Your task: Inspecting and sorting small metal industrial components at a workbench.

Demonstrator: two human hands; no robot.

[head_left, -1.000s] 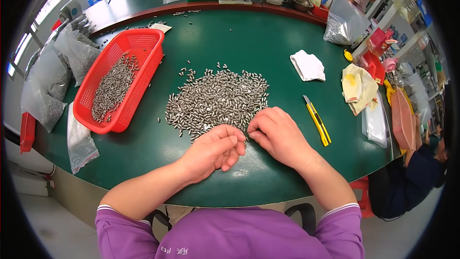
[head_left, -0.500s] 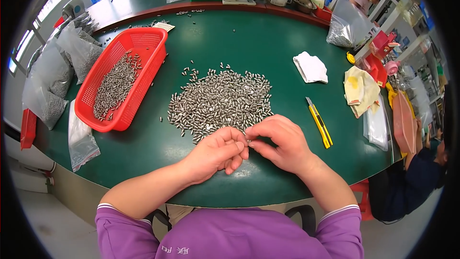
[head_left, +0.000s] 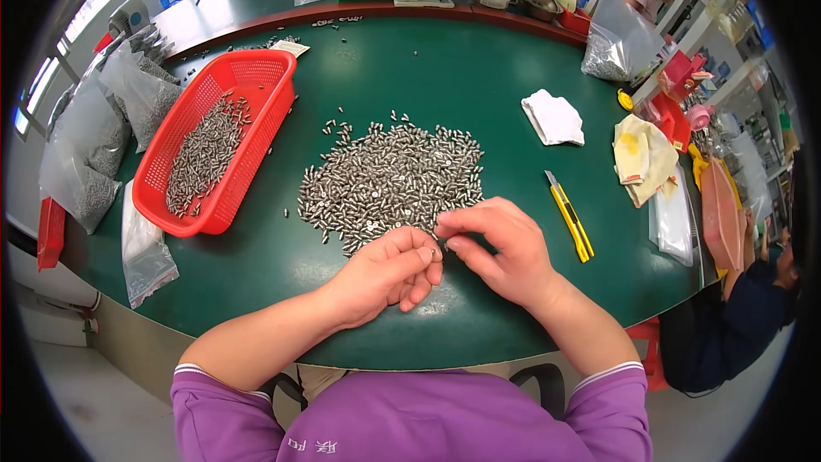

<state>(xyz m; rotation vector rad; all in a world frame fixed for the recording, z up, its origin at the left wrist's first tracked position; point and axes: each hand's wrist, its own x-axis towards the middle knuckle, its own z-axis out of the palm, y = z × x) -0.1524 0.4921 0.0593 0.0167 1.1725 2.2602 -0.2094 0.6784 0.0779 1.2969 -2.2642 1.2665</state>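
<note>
A wide heap of small silvery metal pins (head_left: 393,175), short with tapered ends, lies on the green tabletop in front of me. At its near edge, my left hand (head_left: 393,269) is closed, with thumb and forefinger pinching a tiny metal part (head_left: 436,253) that barely shows. Just right of it, my right hand (head_left: 505,252) has its thumb and forefinger apart, tips close to the left fingertips. Nothing shows plainly between those right fingers; the other right fingers are partly hidden.
A red perforated basket (head_left: 275,111) holding more pins stands left of the heap. Filled plastic bags (head_left: 90,133) line the left edge. To the right lie a yellow utility knife (head_left: 570,218), a white cloth (head_left: 553,118) and a stained glove (head_left: 641,158). A co-worker (head_left: 735,316) sits far right.
My right thumb and forefinger have parted and drawn slightly away from my left fingertips. My left hand stays almost still, and the tiny part now shows at its fingertips.
</note>
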